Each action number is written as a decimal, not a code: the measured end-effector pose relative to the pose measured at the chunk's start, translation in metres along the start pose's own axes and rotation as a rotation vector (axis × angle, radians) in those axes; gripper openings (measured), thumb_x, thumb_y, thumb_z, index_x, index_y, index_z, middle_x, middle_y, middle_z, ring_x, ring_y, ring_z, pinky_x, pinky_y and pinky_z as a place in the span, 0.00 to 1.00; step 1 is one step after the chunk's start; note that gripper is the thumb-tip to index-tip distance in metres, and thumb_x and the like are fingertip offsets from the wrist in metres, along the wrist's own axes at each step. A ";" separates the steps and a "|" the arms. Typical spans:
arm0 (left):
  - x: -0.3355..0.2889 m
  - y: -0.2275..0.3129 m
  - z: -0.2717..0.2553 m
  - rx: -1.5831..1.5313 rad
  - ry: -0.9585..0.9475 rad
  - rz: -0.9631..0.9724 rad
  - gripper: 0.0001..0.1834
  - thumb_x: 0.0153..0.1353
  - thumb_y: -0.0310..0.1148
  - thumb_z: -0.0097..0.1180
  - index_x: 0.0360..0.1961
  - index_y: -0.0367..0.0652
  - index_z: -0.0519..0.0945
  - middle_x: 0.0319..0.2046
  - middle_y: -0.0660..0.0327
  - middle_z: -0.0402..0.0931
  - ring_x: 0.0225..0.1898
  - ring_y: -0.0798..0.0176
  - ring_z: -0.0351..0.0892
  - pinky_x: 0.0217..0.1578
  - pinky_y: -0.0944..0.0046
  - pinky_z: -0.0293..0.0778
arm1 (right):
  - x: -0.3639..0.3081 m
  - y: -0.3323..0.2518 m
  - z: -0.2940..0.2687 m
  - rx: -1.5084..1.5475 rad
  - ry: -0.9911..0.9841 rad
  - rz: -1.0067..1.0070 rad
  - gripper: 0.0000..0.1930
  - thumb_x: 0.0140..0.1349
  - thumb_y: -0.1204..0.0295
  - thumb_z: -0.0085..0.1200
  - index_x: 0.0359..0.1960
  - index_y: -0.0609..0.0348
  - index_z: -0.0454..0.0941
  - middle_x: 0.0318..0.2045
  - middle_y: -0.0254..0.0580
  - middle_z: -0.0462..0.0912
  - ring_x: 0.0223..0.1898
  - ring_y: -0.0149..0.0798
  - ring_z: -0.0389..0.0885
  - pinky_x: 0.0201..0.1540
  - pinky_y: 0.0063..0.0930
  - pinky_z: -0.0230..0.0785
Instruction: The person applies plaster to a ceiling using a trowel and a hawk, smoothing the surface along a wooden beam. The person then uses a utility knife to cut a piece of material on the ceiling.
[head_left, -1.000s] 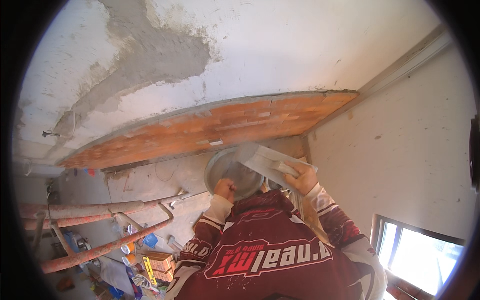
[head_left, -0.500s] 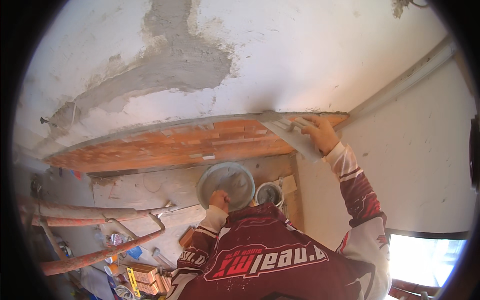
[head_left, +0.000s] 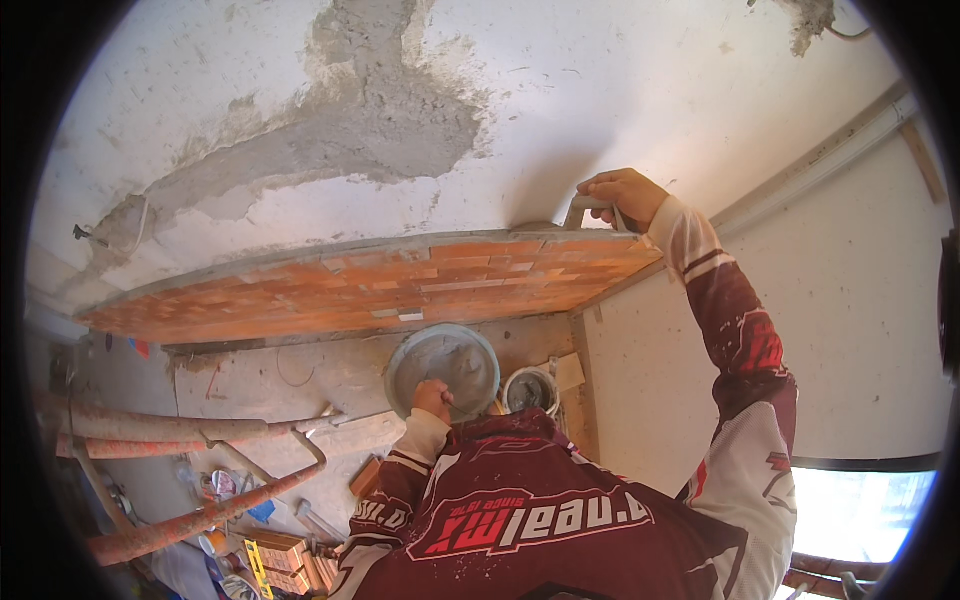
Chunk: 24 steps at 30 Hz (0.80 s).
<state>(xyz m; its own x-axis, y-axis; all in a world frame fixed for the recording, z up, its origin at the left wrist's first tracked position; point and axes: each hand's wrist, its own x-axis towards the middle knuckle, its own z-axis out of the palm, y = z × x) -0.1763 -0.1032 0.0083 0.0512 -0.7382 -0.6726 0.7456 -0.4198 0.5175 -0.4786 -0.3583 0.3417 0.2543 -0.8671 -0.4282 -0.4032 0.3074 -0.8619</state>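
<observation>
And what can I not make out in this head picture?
In the head view:
Float, working face: hidden, turned toward the plastered surface.
What the left hand grips, if anything, at the tub: hidden by its fist.
Bucket, near side: partly covered by the shirt.
Window: glare, and cut off by the picture's edge.

Here's the grey floor (head_left: 240, 378), bare across the middle, and it's crowded down at lower left! A stack of reddish bricks (head_left: 283, 563) sits there with a yellow level (head_left: 258, 570) along its left side, and a hammer-like tool (head_left: 318, 522) lies near. Further left come a blue scrap (head_left: 262, 512) and an orange tub (head_left: 212, 543), partly blurred.
</observation>
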 end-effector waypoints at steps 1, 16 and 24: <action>0.000 0.001 0.001 -0.003 0.004 -0.006 0.04 0.43 0.22 0.47 0.21 0.41 0.66 0.17 0.61 0.62 0.18 0.64 0.63 0.21 0.63 0.64 | -0.001 -0.009 0.002 -0.057 0.032 0.031 0.15 0.59 0.74 0.43 0.45 0.74 0.70 0.32 0.46 0.76 0.22 0.27 0.70 0.22 0.17 0.64; 0.007 0.007 -0.005 0.000 -0.021 0.011 0.03 0.42 0.24 0.48 0.18 0.42 0.66 0.16 0.62 0.62 0.17 0.64 0.63 0.20 0.63 0.64 | 0.015 -0.022 -0.015 -0.064 0.040 0.093 0.13 0.58 0.74 0.44 0.41 0.69 0.73 0.38 0.47 0.75 0.21 0.30 0.70 0.23 0.20 0.67; 0.007 0.010 0.003 -0.025 0.061 -0.027 0.04 0.42 0.23 0.48 0.19 0.42 0.66 0.16 0.62 0.62 0.17 0.65 0.62 0.19 0.63 0.64 | 0.016 -0.029 -0.019 -0.127 0.039 0.128 0.13 0.58 0.72 0.44 0.41 0.68 0.73 0.35 0.44 0.76 0.21 0.30 0.70 0.24 0.22 0.68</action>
<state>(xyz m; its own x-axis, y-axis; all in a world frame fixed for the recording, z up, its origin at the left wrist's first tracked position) -0.1706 -0.1134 0.0101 0.0707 -0.6927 -0.7178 0.7634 -0.4256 0.4859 -0.4796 -0.3892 0.3651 0.1600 -0.8393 -0.5195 -0.5385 0.3669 -0.7586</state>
